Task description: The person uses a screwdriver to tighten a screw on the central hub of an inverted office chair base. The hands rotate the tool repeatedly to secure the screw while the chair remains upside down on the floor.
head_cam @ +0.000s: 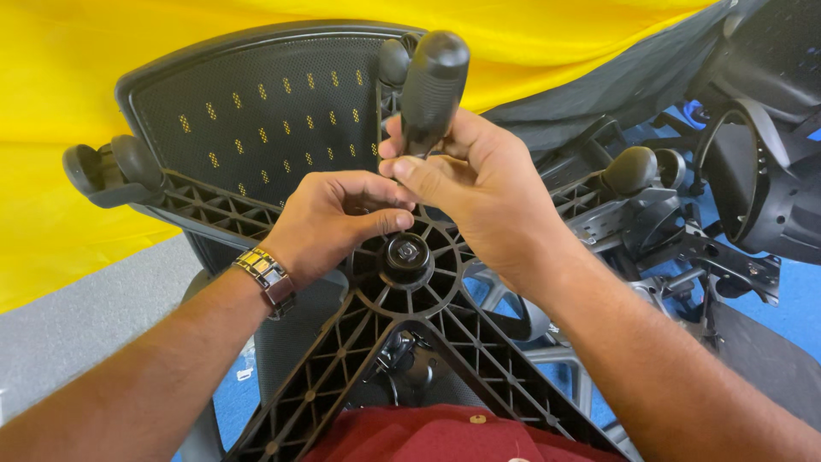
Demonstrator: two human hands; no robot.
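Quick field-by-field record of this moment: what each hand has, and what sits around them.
Left hand: fingertips pinched beside the black round centre hub
Right hand: gripping the black ribbed tool handle, upright above the hub
Underneath: upturned black ribbed plastic chair base
Castors: black caster wheel on the far-left arm
Behind: black mesh chair back, yellow cloth

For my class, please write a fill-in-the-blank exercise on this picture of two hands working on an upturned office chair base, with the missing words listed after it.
1. The right hand grips a tool by its black ____.
2. On the left wrist sits a metal ____.
3. The left hand rests by the central hub of the black chair base, whose arms end in ____.
4. Behind the mesh chair back hangs a ____ cloth.

Missing words: handle; watch; castors; yellow
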